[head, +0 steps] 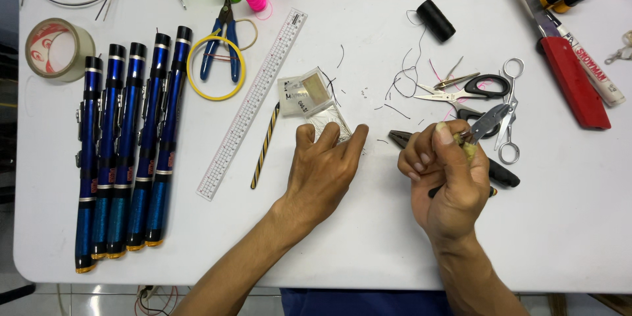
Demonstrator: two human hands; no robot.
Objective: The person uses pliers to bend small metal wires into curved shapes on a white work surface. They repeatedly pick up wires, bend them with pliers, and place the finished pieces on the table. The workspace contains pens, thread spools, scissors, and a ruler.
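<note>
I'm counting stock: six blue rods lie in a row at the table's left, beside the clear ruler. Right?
Not quite: the head view shows five blue rods, not six. They do lie in a row at the left of the table, beside the clear ruler.

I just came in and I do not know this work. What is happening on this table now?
A person sits at a white table. The left hand presses flat on a small clear bag. The right hand pinches a small yellowish piece over black pliers. Scissors and a black thread spool lie behind it. Five blue rods, a clear ruler and blue pliers lie to the left.
</note>
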